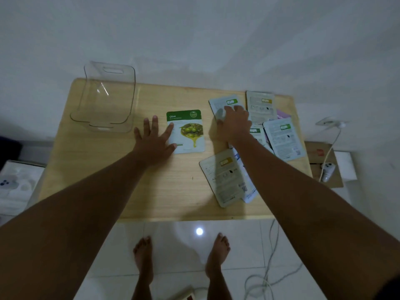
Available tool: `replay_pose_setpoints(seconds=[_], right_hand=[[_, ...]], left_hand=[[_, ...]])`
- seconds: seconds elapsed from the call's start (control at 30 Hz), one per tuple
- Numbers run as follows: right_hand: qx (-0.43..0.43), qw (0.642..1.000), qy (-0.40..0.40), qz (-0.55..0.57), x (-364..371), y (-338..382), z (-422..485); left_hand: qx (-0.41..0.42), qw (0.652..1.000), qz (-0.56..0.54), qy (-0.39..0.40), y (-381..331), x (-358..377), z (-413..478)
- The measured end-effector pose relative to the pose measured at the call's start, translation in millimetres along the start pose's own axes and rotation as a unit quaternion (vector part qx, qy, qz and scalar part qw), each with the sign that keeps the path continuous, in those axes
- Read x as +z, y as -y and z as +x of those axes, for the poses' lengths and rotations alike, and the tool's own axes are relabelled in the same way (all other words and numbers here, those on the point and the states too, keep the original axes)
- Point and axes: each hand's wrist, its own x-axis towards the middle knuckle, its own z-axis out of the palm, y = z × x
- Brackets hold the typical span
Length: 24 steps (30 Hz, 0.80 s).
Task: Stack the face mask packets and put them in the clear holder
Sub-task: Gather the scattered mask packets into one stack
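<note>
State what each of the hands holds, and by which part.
Neither grips anything. The left hand lies flat on the Olive packet's left edge; the right hand presses on a pale packet.

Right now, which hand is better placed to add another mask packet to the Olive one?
The right hand: it already rests on a face-down packet among the scattered ones, while the left hand lies flat on the Olive packet.

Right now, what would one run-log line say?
left hand flat on Olive packet | right hand reaching onto face-down packet | clear holder empty
</note>
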Motion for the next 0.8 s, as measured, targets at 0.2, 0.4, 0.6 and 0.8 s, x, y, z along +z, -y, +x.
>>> replay_pose_setpoints(seconds=[0.2,0.4,0.6,0.8], right_hand=[[0.092,0.995,0.016,0.029,2.0,-30.6,17.1],[0.133,0.974,-0.025,0.182,-2.9,-43.7,26.5],[0.043,0.932,-0.100,0.345,-5.8,-25.3,8.2],[-0.105,0.955,-0.112,0.253,14.8,30.1,-31.4]], left_hand=[[0.009,1.000,-0.003,0.009,1.6,-3.0,-1.2],[0.012,1.000,-0.013,0.021,3.1,-5.1,-3.0],[0.008,1.000,-0.012,0.025,2.1,-4.5,-3.4],[0.005,1.000,-0.013,0.025,1.6,-5.6,-2.9]])
